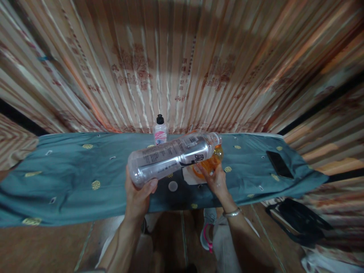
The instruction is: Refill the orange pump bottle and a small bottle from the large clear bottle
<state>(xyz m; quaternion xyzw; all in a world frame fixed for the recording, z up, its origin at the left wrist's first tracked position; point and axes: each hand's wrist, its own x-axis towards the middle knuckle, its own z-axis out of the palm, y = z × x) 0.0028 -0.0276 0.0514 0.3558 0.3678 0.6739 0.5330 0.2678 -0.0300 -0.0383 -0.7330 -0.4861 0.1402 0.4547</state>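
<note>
My left hand (138, 197) grips the base of a large clear plastic bottle (170, 157), which is tipped almost level with its mouth toward the right. The mouth sits over an orange vessel (212, 162) that my right hand (216, 181) holds on a white mat (189, 177). A silver bangle (232, 213) is on my right wrist. A white bottle cap (173, 186) lies on the cloth between my hands. Whether anything is pouring cannot be told.
A teal cloth with yellow spots (71, 178) covers the table. A small bottle with a black cap and pink label (160, 131) stands at the back. A dark phone (279, 164) lies at the right. Striped curtains hang behind. A black bag (298, 220) is on the floor.
</note>
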